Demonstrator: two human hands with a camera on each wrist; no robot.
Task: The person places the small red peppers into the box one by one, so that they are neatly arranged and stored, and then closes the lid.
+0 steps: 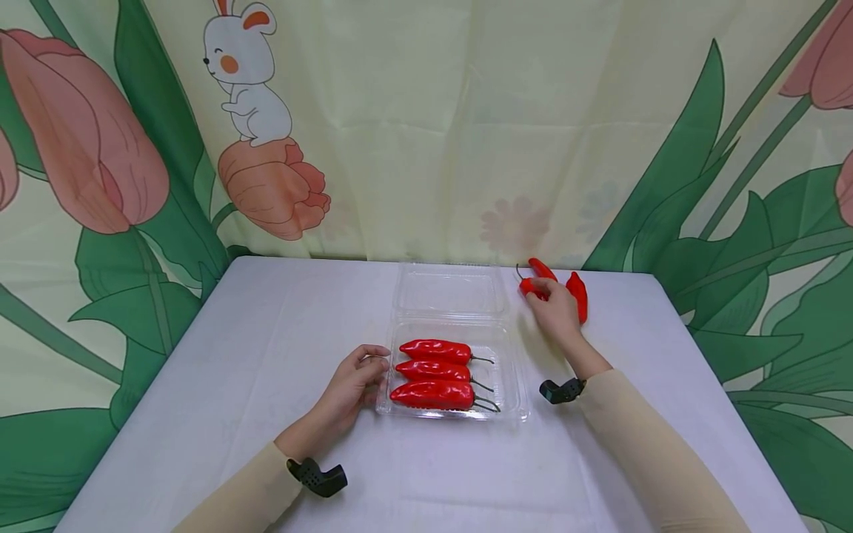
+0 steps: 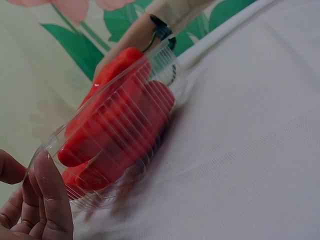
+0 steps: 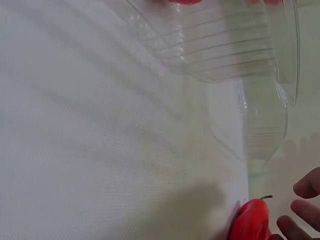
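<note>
A clear plastic clamshell box [image 1: 516, 370] lies on the table with its lid [image 1: 449, 289] folded back. Three glossy red peppers [image 1: 432, 396] with green stems lie side by side in it, stems to the right. My left hand [image 1: 356, 381] pinches the box's left rim between thumb and fingers; the left wrist view shows those fingers [image 2: 52, 195] at the clear edge. At the back right, my right hand [image 1: 558, 309] reaches over another red pepper [image 1: 526, 287]. In the right wrist view its fingers [image 3: 305, 212] are spread just above a pepper [image 3: 250, 222], not curled round it.
Two more red peppers, one behind [image 1: 541, 268] and one to the right [image 1: 580, 296] of my right hand, lie near the table's back edge. A white cloth covers the table [image 1: 466, 474]. Behind it hangs a curtain [image 1: 413, 148] printed with tulips and a rabbit.
</note>
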